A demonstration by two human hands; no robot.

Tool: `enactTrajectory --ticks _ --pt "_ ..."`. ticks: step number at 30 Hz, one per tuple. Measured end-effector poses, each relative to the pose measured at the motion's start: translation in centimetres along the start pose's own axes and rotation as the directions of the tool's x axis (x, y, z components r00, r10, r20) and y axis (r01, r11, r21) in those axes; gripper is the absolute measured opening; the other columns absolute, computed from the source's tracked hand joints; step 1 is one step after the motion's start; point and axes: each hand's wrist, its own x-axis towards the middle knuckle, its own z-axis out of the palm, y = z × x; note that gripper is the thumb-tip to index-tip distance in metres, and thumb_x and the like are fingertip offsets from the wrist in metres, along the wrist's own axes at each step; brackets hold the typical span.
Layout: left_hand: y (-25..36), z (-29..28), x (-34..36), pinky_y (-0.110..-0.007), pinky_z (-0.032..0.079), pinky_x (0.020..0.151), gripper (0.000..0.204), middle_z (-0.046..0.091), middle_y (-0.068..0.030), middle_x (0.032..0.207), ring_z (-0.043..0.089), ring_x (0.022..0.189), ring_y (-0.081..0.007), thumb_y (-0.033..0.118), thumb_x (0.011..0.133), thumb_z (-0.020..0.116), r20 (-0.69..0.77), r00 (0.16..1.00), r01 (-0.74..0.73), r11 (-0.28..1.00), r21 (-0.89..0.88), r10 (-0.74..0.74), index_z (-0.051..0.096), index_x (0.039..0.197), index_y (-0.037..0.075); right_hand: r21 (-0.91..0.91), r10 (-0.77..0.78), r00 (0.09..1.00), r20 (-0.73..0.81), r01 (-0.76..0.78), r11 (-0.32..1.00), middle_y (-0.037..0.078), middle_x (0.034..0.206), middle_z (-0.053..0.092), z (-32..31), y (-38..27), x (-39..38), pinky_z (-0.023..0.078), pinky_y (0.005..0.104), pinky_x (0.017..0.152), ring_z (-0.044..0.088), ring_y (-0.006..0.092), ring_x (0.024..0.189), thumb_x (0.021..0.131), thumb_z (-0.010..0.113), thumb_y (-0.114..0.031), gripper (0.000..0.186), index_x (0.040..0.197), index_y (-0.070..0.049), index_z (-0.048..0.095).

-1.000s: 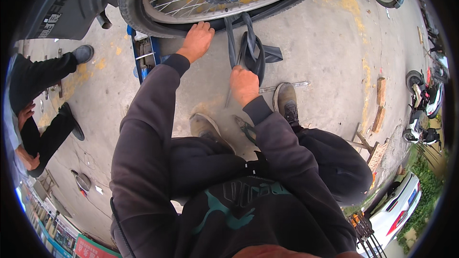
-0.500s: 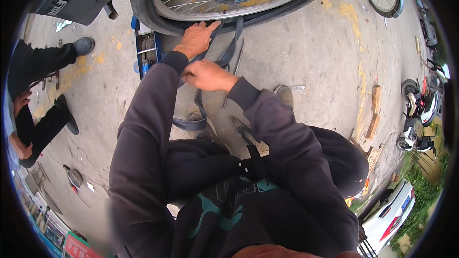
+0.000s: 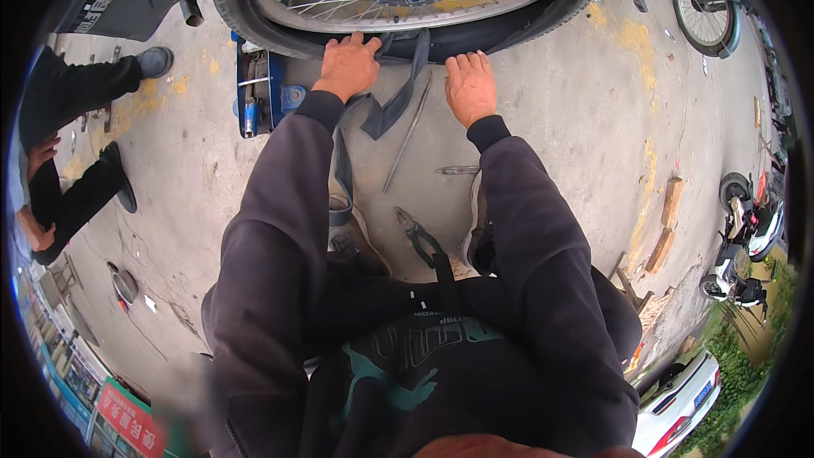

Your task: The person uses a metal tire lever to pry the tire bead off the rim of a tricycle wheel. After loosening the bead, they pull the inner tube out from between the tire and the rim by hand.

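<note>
Both your left hand (image 3: 348,68) and right hand (image 3: 471,89) touch the near edge of a black tire (image 3: 526,30), fingers bent; whether either grip pinches it can't be told. A flat grey rubber tube (image 3: 397,110) trails from the tire's near edge; pliers (image 3: 418,237) lie on the ground nearer you than the tire.

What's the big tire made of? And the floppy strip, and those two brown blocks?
The tire looks like rubber: dull black, with a patterned tread. The floppy strip seems rubbery too, since it's matte dark grey and folds loosely, but I can't be sure. The two brown blocks are probably bare wood: they're tan, dull and straight-edged, like cut timber.
</note>
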Motion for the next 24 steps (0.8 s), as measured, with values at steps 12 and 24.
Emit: enactTrajectory --ticks 12,24 --pt "4.1 1.7 0.4 -0.054 0.044 0.096 0.033 0.055 -0.0116 0.129 0.055 0.118 -0.0315 0.020 0.089 0.066 0.040 0.999 0.030 0.991 0.132 -0.036 0.068 0.122 0.017 0.173 0.019 0.999 0.035 -0.024 0.985 0.008 0.135 0.058 0.3 1.4 -1.3 0.052 0.0374 0.099 0.047 0.0271 0.135 0.075 0.072 -0.006 0.054 0.127 -0.007 0.059" --pt "2.7 4.8 -0.2 -0.041 0.042 0.107 0.023 0.066 -0.0123 0.117 0.059 0.121 -0.0277 0.010 0.086 0.059 -0.207 0.978 0.040 0.979 0.201 0.003 0.068 0.107 0.006 0.344 -0.022 0.997 0.079 -0.007 0.939 0.010 0.141 0.056 1.4 -0.5 -0.7 0.043 0.0353 0.111 0.043 0.0286 0.139 0.078 0.064 -0.001 0.059 0.136 -0.004 0.055"
